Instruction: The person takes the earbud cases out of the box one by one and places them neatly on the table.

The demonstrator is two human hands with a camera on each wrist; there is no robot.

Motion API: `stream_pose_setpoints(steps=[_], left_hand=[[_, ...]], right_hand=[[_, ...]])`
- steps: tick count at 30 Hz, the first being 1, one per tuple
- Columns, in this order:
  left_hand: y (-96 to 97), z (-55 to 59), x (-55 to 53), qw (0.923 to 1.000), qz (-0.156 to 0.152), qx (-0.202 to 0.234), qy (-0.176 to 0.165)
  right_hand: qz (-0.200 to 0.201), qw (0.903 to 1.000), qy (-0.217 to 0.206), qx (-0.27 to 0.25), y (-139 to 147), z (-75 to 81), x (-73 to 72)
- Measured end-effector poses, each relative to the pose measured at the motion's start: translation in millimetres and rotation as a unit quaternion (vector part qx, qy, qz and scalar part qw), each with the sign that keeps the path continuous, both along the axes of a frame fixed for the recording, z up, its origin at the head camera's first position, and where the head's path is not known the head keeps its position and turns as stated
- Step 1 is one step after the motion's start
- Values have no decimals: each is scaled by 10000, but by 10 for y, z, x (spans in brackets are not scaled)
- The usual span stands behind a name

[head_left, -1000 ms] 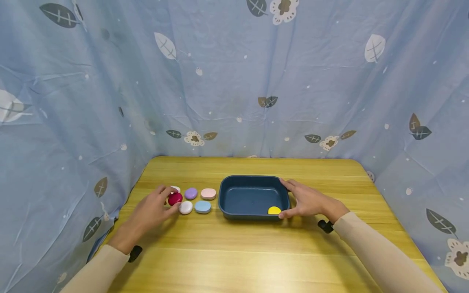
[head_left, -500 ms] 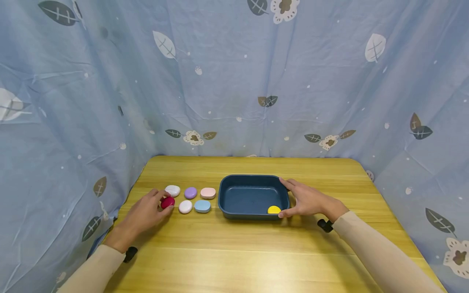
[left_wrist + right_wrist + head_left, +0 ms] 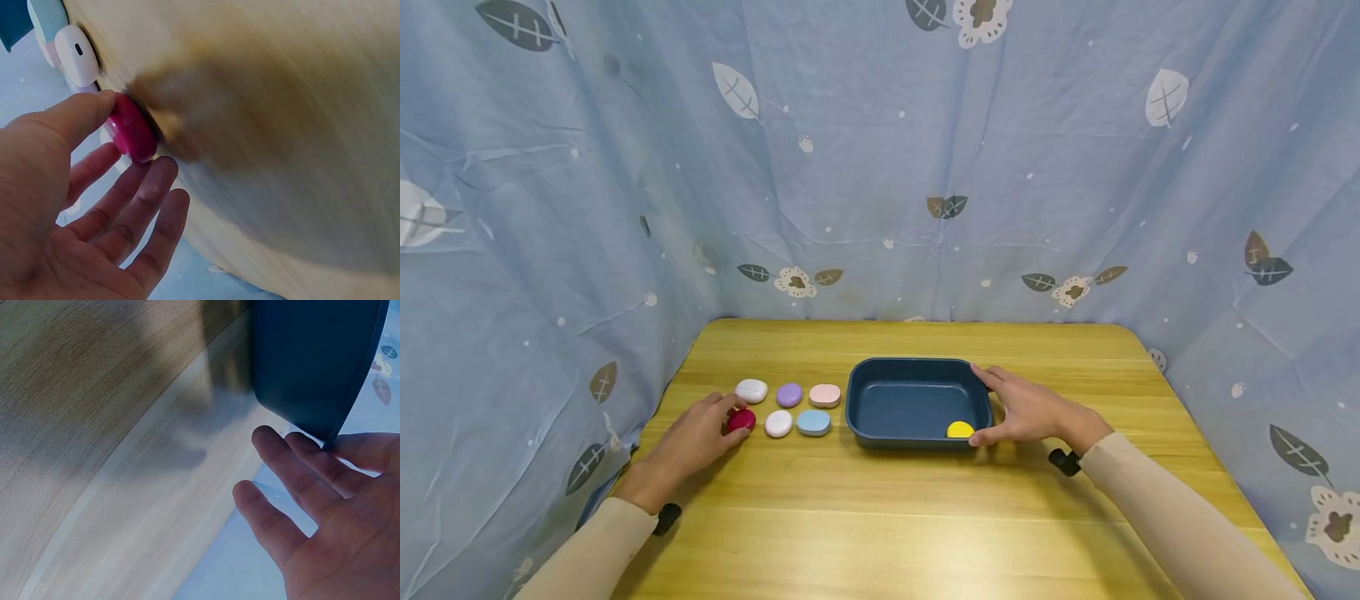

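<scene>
At the left of the table my left hand pinches a glossy dark-red rounded case between thumb and fingertips. In the left wrist view the red case is low at the tabletop, with the thumb on one end and fingers on the other. Beside it stands a round white case with a small dark slot on its side. My right hand spans the right end of a dark blue rectangular bin, thumb and finger on its rim. Inside the bin's front right corner sits a yellow round piece.
Near the red case lie a white oval piece, a purple one, a pink one and a light blue one. The wooden table is enclosed by a patterned blue curtain.
My left hand has drawn the red case left and toward me, away from the round white case, uncovering the white oval piece behind. My right hand and the bin stay in place.
</scene>
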State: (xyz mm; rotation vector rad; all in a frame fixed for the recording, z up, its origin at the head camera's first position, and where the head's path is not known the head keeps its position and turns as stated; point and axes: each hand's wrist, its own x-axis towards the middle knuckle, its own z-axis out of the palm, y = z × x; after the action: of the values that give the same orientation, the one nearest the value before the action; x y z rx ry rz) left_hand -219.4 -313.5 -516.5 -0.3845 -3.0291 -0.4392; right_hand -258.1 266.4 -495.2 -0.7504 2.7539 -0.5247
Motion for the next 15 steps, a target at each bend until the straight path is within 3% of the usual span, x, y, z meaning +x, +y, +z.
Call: stream_pose_setpoints(steps=[7, 11, 15], left_hand=[[60, 72, 12, 9994, 264, -221, 67], [188, 205, 6, 9989, 351, -163, 273], [356, 364, -33, 9984, 128, -119, 534]], right_hand=[[13, 10000, -13, -21, -5, 7, 13], [23, 10000, 1, -26, -3, 1, 10], [49, 10000, 55, -5, 5, -14, -4]])
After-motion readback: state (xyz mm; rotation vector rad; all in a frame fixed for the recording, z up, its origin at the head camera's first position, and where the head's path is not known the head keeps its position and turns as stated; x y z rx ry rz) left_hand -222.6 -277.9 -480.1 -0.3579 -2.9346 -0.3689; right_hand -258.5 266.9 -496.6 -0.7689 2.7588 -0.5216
